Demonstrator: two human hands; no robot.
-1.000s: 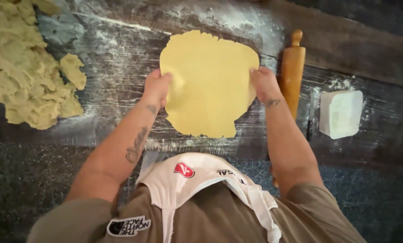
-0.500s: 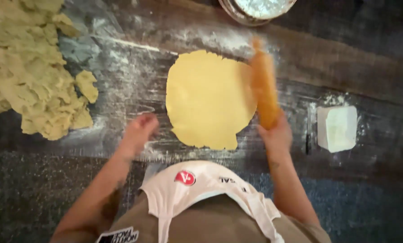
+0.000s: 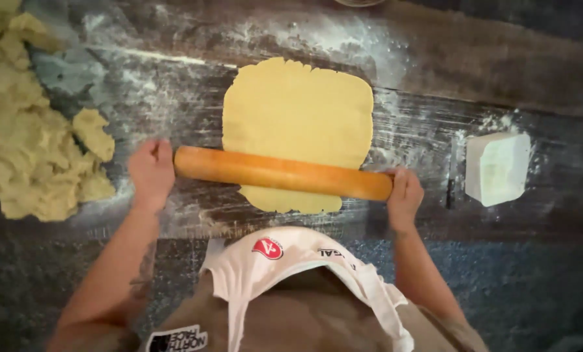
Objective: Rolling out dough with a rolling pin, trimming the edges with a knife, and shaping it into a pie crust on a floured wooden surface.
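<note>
one rolling pin [image 3: 283, 174], one flat sheet of yellow dough [image 3: 298, 124], one big lumpy pile of dough [image 3: 27, 130] and one white block [image 3: 497, 168] sit on a dark, floured wooden table [image 3: 474, 72]. two bare hands belong to the person wearing the camera. the rolling pin lies crosswise over the near edge of the dough sheet, slightly lower at the right. the left hand [image 3: 151, 173] is curled closed around the pin's left end; the right hand [image 3: 405, 195] is curled closed around its right end. the dough pile is at the far left, well apart from the sheet; the white block is at the right. a white apron bib [image 3: 285, 261] with a small red oval badge and a line of dark lettering shows below. half a second ago only the right hand held the pin, angled beside the sheet, and the left hand was free.
</note>
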